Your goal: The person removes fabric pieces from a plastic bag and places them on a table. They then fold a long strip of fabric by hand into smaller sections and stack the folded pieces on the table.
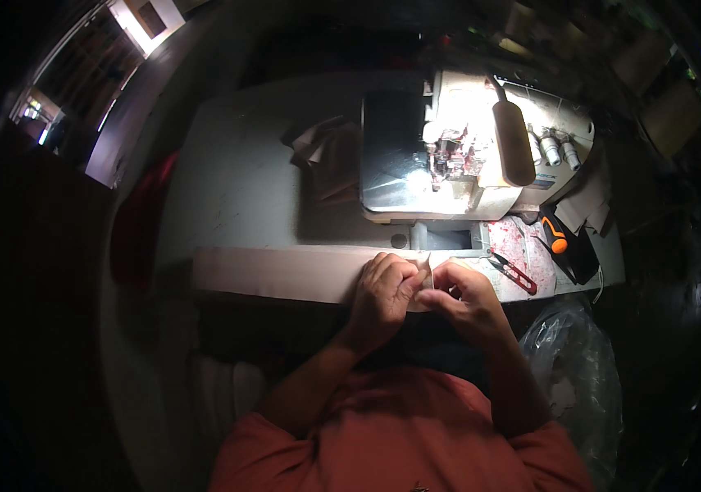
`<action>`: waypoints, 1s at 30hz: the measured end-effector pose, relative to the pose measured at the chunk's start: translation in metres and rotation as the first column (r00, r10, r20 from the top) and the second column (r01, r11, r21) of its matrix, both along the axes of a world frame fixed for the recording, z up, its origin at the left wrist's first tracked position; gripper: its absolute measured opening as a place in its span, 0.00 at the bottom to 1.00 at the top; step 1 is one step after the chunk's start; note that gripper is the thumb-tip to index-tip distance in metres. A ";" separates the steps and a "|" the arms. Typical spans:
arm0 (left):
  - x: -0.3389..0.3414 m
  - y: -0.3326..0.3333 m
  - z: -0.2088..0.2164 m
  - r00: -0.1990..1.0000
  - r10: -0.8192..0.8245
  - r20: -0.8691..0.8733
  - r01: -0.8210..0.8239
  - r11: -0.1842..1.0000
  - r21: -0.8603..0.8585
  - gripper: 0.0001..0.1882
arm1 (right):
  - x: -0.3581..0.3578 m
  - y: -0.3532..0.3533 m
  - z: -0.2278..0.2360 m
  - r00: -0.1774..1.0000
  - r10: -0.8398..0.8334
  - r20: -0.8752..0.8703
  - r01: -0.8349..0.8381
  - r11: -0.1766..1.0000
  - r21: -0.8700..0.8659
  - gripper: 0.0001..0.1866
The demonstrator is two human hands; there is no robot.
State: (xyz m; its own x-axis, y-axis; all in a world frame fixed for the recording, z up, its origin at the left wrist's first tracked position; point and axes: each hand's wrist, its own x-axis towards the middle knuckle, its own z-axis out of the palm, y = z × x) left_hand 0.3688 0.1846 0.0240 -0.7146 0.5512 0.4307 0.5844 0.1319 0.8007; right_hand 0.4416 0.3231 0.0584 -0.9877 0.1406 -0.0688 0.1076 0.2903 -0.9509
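I see pale fabric strip (285,272) lying along near table (244,205) edge, trailing left from hands; long end probably left flat so table carries weight. Left hand (386,287) pinches strip's raised end, likely steadying fold. Right hand (467,297) narrowed at same fold; whether it grips, I cannot tell. Red snips (517,275) just right of hands, presumably for easy reach. Sewing machine (482,193) beyond hands. Clear plastic bag (576,369) below right; pale patch shows there, contents unclear.
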 end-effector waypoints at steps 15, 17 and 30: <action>-0.058 -0.156 0.030 0.653 0.012 0.757 -0.719 0.321 0.616 0.23 | 0.006 0.002 0.005 0.964 -0.243 0.103 0.253 0.741 -0.622 0.10; -0.045 -0.126 0.026 0.671 0.193 0.716 -0.679 0.549 0.488 0.24 | -0.007 -0.018 0.015 0.969 -0.221 0.107 0.241 0.765 -0.597 0.10; -0.016 -0.019 0.055 0.949 -0.245 0.199 0.280 0.943 -0.178 0.37 | 0.008 -0.012 0.022 0.992 -0.067 -0.106 0.020 0.920 -0.391 0.08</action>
State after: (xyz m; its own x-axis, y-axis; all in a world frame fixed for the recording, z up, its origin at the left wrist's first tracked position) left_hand 0.3532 0.1659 0.0790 -0.5857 0.7915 0.1747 0.4762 0.1616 0.8644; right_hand 0.4494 0.3116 0.0802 -0.9855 0.1690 -0.0127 -0.0054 -0.1064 -0.9943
